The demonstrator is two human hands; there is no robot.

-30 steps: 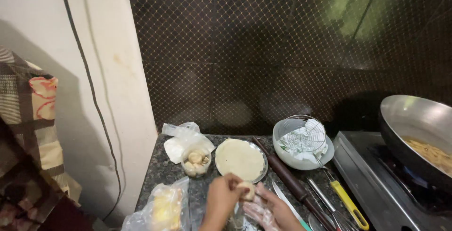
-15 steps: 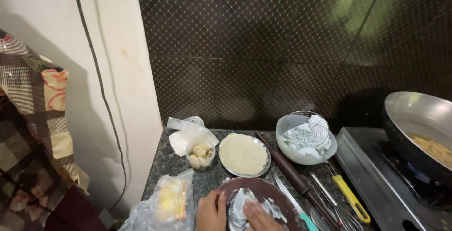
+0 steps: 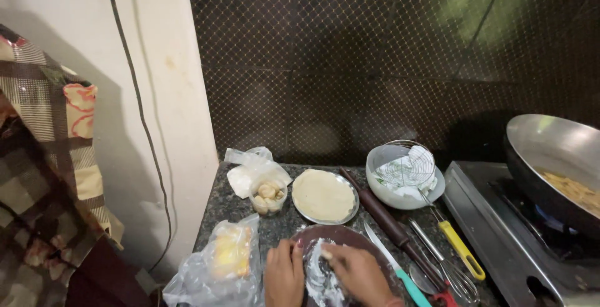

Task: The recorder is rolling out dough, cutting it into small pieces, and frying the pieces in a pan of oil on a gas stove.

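On the dark speckled surface, near its front edge, lies a round brown board smeared with white flour. The left hand lies flat on the board's left rim, fingers together and clamped on nothing. The right hand rests on the board just right of the left hand, its fingertips pinched together in the flour; whether it holds anything between them I cannot tell.

Just behind the board sits a steel plate with a pale flat round of dough on it. Left of the plate stands a small tub of dough balls inside a clear bag. Left of the board lies a plastic bag with something yellow inside. Right of the board, a dark rolling pin lies slantwise, with a teal-handled knife between it and the board. Behind the pin is a white bowl holding a wire skimmer. Well right of the board, a big pan sits on the stove.
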